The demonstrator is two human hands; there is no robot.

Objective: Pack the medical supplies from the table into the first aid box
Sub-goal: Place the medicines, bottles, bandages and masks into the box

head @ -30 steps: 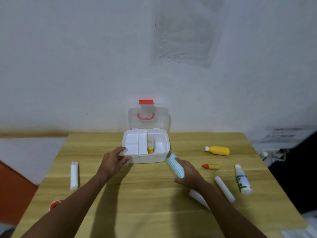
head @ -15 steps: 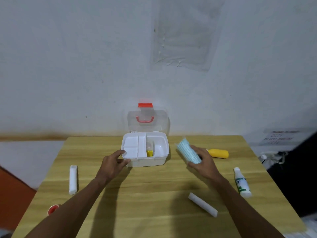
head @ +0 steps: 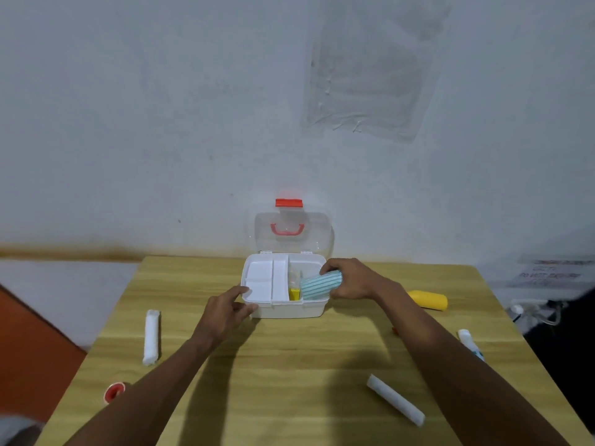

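Ribbed teal roll (head: 320, 285), R hand (head: 354, 280) grip

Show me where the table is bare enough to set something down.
The widest free patch of table is the middle, between the forearms in front of the box. Another lies at the far left corner, beyond the white roll. The right side is crowded by the yellow bottle, white bottle and second roll.

I see a light wooden table (head: 289, 365) under a grey-white plaster wall (head: 161, 123). At one o'clock a clear crumpled plastic sheet (head: 370, 69) is stuck on the wall. At three o'clock lies a blurred white printed paper (head: 550, 272).
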